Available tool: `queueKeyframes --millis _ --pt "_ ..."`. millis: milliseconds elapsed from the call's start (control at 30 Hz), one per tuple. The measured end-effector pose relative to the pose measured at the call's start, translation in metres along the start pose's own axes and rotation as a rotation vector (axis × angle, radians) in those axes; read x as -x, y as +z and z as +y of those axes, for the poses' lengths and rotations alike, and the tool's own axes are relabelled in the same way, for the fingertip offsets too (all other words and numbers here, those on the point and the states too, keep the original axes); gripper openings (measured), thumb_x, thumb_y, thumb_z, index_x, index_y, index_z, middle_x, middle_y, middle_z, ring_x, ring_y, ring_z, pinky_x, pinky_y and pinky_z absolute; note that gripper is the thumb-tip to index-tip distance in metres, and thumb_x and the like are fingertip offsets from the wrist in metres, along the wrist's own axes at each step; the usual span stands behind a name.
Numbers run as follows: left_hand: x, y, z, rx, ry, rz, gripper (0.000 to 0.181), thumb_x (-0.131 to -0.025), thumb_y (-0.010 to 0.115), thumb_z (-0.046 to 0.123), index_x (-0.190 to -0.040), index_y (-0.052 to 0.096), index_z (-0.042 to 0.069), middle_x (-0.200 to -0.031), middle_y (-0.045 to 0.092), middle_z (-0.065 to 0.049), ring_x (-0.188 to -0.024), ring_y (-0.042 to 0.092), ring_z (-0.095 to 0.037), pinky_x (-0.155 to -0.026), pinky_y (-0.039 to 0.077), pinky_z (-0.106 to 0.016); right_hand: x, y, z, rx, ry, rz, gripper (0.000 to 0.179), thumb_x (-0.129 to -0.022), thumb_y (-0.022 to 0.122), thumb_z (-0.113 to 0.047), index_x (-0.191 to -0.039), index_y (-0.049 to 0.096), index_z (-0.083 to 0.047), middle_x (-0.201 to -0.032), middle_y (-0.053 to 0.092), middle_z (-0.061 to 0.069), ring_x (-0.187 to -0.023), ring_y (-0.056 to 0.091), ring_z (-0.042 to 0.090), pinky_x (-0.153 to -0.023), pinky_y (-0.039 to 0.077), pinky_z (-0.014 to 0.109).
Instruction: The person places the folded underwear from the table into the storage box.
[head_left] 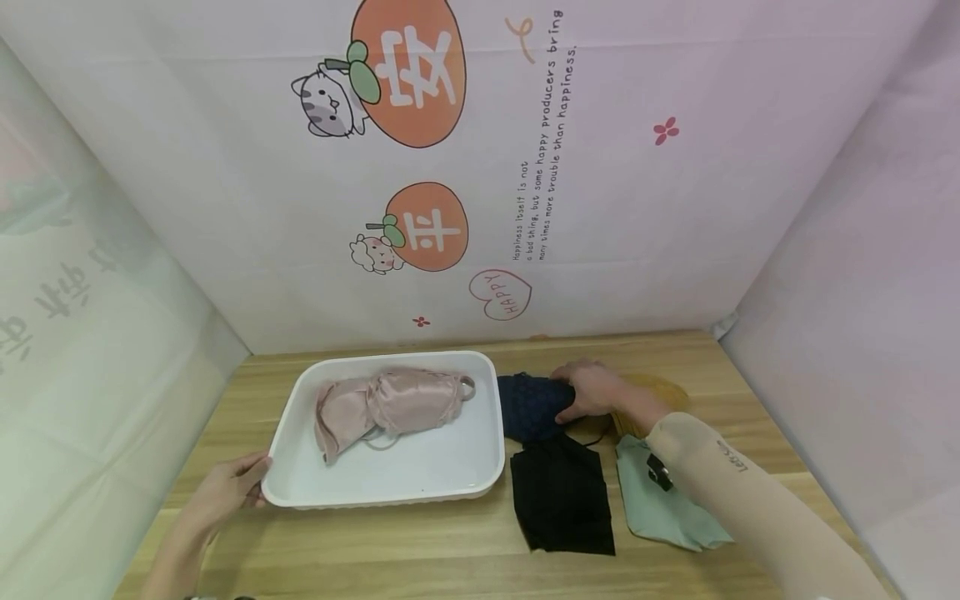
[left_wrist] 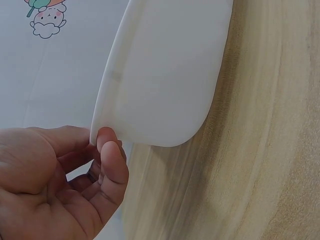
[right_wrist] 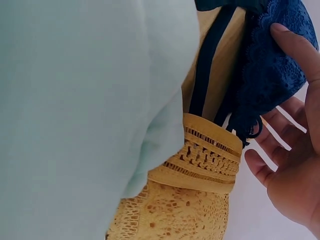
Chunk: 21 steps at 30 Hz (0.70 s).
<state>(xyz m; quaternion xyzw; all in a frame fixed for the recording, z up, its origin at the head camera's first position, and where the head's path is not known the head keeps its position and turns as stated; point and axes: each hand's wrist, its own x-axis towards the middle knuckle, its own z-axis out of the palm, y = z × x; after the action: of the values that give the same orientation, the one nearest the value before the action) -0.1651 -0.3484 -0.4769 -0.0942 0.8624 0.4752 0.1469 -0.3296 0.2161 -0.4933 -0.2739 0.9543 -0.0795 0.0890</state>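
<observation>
One pink satin bra point(head_left: 416, 402) lies in a white tray point(head_left: 431, 475) near the far left corner of the wooden table point(head_left: 375, 550). The left hand point(head_left: 227, 487) pinches the tray's near-left rim; the right hand point(head_left: 595, 390), fingers parted, grips a navy lace bra point(head_left: 531, 408) near the table's far edge.

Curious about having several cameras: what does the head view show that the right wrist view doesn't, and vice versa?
Only the head view shows the left hand, the white tray and the pink satin bra in it.

Only the right wrist view resolves openwork in the mustard garment and scalloped lace on the navy bra.

Both show those two garments, the mint cloth and the right hand holding the navy bra.
</observation>
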Motion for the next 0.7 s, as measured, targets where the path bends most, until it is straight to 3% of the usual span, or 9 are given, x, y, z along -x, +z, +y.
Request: queueKeyframes --millis 333,700 --pt "-0.0002 0.0001 -0.0018 0.001 0.002 0.003 0.056 -0.101 0.043 0.027 -0.139 0.031 -0.012 -0.100 0.062 -0.012 -0.078 0.061 -0.012 -0.069 0.056 -0.022 0.0009 0.0068 0.0018 0.023 -0.021 0.041 0.065 -0.072 0.072 -0.057 -0.121 0.061 -0.016 -0.124 0.061 0.003 -0.115 0.055 0.027 -0.100 0.039 0.058" --pt "-0.0007 0.0003 -0.0016 -0.009 -0.002 0.014 0.054 -0.101 0.041 0.026 -0.140 0.031 -0.011 -0.101 0.061 -0.013 -0.078 0.060 -0.012 -0.069 0.056 -0.022 -0.0004 0.0068 0.0043 0.014 -0.077 0.101 0.044 -0.076 0.073 -0.045 -0.110 0.067 -0.017 -0.114 0.066 0.001 -0.104 0.060 0.023 -0.096 0.044 0.052"
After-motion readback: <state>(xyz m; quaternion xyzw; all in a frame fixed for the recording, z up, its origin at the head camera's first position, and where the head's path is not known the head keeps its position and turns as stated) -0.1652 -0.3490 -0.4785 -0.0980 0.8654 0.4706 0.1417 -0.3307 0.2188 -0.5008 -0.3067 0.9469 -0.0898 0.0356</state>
